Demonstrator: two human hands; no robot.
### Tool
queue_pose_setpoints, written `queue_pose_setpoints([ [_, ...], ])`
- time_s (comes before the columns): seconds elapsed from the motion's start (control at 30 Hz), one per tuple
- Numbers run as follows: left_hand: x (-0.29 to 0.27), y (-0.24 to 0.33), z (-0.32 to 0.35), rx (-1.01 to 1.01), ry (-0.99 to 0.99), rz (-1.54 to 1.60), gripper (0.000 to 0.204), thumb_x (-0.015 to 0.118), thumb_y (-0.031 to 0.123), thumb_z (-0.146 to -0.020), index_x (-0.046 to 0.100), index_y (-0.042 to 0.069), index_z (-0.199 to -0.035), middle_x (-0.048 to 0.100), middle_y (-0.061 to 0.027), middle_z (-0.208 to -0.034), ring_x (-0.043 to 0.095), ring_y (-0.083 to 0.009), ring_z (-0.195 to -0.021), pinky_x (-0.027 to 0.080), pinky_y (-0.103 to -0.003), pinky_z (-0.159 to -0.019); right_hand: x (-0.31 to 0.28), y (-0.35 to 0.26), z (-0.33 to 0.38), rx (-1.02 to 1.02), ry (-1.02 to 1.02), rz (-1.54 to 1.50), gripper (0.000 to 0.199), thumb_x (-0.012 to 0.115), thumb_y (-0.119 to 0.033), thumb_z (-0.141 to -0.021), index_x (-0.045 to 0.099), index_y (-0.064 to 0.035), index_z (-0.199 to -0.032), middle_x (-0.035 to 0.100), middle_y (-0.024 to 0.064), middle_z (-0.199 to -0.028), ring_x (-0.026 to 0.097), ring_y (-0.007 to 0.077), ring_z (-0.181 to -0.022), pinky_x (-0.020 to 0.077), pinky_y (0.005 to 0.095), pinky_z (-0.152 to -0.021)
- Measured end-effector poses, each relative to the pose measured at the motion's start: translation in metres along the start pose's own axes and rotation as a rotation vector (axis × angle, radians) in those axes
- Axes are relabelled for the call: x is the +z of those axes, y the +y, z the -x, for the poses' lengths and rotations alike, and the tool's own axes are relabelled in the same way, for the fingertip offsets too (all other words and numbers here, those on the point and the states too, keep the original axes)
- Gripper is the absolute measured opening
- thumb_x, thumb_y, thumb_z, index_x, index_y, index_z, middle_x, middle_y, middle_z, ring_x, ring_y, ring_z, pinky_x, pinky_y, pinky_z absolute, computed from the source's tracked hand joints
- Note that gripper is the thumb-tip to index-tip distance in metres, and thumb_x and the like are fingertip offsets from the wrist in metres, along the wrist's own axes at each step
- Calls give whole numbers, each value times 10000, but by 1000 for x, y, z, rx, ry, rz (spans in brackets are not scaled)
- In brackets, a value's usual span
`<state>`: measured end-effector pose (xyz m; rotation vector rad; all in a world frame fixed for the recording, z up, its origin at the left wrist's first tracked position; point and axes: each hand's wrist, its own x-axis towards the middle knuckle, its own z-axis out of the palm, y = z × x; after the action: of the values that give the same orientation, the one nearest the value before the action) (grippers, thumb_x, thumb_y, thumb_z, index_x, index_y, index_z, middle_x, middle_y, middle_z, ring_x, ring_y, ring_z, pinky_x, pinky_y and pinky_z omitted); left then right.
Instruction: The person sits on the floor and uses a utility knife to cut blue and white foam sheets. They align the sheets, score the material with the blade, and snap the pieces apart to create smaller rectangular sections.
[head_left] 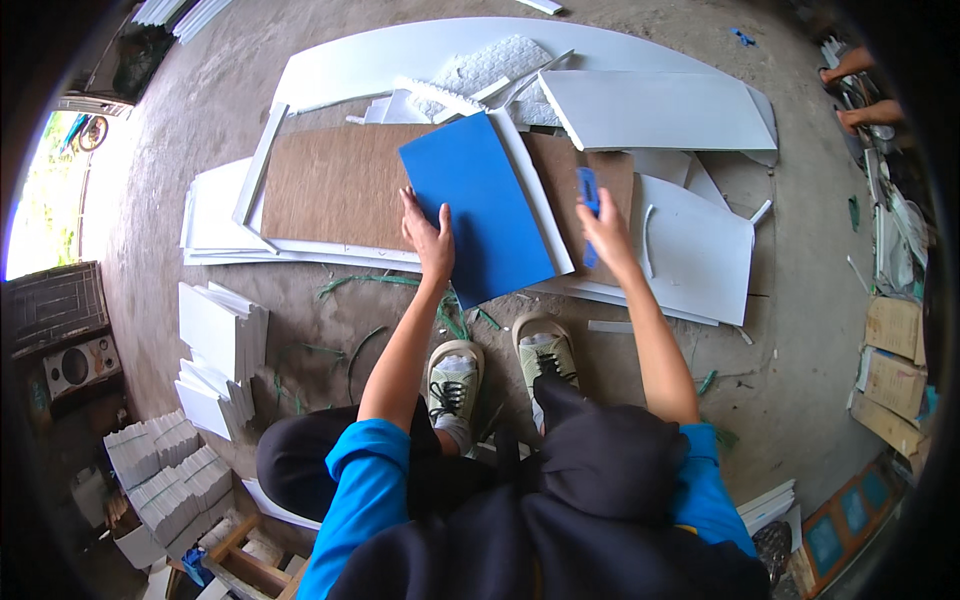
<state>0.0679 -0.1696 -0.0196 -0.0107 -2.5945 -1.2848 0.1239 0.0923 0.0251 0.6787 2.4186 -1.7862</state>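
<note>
A blue rectangular board (480,210) lies tilted over a white foam-like sheet (530,190), whose strip shows along its right edge. My left hand (428,238) rests at the board's left edge, fingers stretched and thumb on the blue face. In my right hand (606,232) is a blue utility knife (588,190), held closed in the fingers to the right of the board and apart from it. Both sheets lie across a brown wooden board (335,190), with white sheets (700,240) below and beside it.
Beyond lie a white panel (660,110), textured foam (490,72) and loose strips. Stacked white sheets (215,340) stand at left, above bundled white pieces (165,470). Green straps (450,310) litter the floor before my shoes. Cardboard boxes (893,330) and another person's feet (850,120) are at right.
</note>
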Motion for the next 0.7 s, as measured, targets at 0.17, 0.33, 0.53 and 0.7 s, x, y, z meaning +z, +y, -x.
queue_pose_setpoints([
  [0.17,9,10,-1,-7,-86,-42,827,565,267,-818,21,-17,-1373,203,-165,-1420,191,-259,-1318,58,-431,-1054,45,6,-25,-235,-4,229,388,527,-205,-828,401,63,-1078,515,278,-976,516,406,-923,409,437,-790],
  [0.33,2,11,0,9,-98,-78,818,546,258,-833,-4,-19,-1371,170,-166,-1430,164,-252,-1326,41,-416,-1058,58,4,-22,-220,65,316,363,517,-191,-831,406,60,-1069,509,266,-979,518,409,-901,420,447,-769],
  [0.53,3,13,0,10,-113,-56,813,546,254,-833,1,-19,-1372,185,-173,-1423,188,-254,-1317,51,-416,-1052,64,3,-11,-395,173,441,322,541,-180,-822,429,20,-1048,495,198,-907,536,363,-832,442,435,-712],
  [0.7,2,11,-1,-3,-113,-32,811,549,244,-828,10,-26,-1370,168,-175,-1427,210,-242,-1310,60,-401,-1052,69,0,-6,-385,191,470,331,564,-194,-814,465,-18,-1076,533,150,-946,558,332,-835,451,421,-705],
])
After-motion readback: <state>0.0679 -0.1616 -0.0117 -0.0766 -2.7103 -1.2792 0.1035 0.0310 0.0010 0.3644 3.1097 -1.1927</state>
